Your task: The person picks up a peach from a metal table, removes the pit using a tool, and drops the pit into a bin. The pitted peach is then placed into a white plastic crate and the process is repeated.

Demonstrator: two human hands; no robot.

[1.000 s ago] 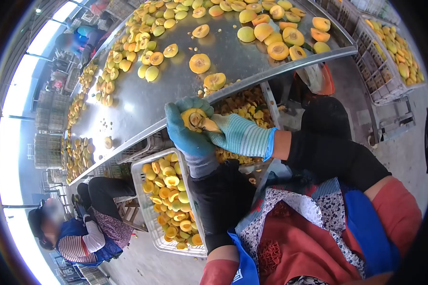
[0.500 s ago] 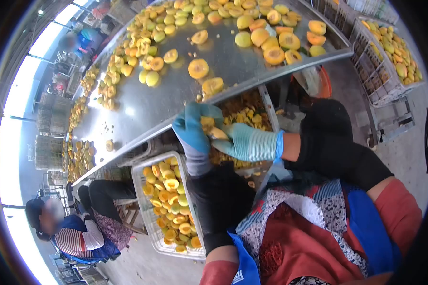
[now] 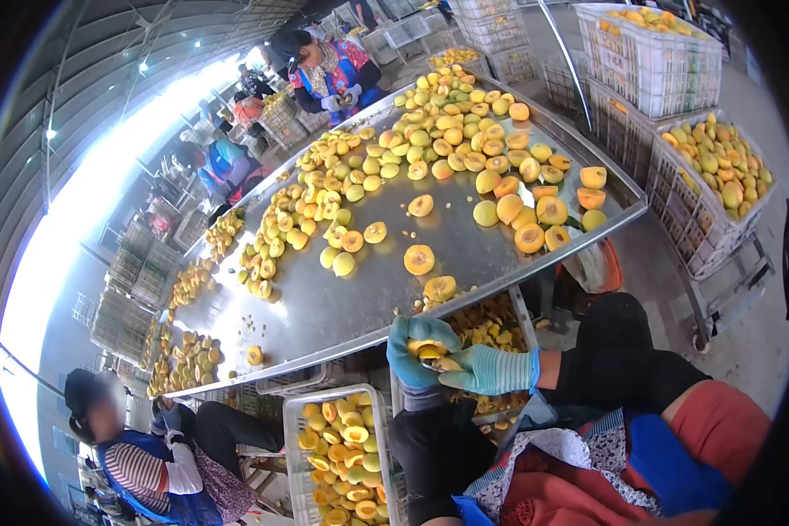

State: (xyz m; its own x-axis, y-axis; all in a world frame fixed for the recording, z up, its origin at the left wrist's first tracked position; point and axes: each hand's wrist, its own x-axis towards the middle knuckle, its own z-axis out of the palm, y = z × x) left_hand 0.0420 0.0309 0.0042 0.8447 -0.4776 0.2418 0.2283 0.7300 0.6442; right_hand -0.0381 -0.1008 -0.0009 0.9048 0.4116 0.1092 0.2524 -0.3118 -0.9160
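My left hand [image 3: 419, 352], in a blue-green glove, is closed around a yellow fruit half [image 3: 426, 348] near the metal table's front edge. My right hand [image 3: 489, 368], in a striped teal glove, is pressed up against the fruit, its fingers closed on a small tool with a pale end that is mostly hidden. Below both hands, a crate [image 3: 517, 329] holds orange-yellow scraps. On the metal table [image 3: 359, 289] lie many halved yellow-orange fruits, a few of them close to my hands [image 3: 439, 288].
A white crate of fruit halves [image 3: 291, 438] stands left of my legs. Fruit-filled crates [image 3: 688, 237] are stacked at the right. A seated co-worker [image 3: 140, 456] is at the lower left; more people [image 3: 333, 74] work beyond the table. An orange-rimmed bucket [image 3: 612, 267] sits under the table's right end.
The view has tilted up, bringing the far side of the table and more people into sight. My hands appear lower and further right, still together at the fruit.
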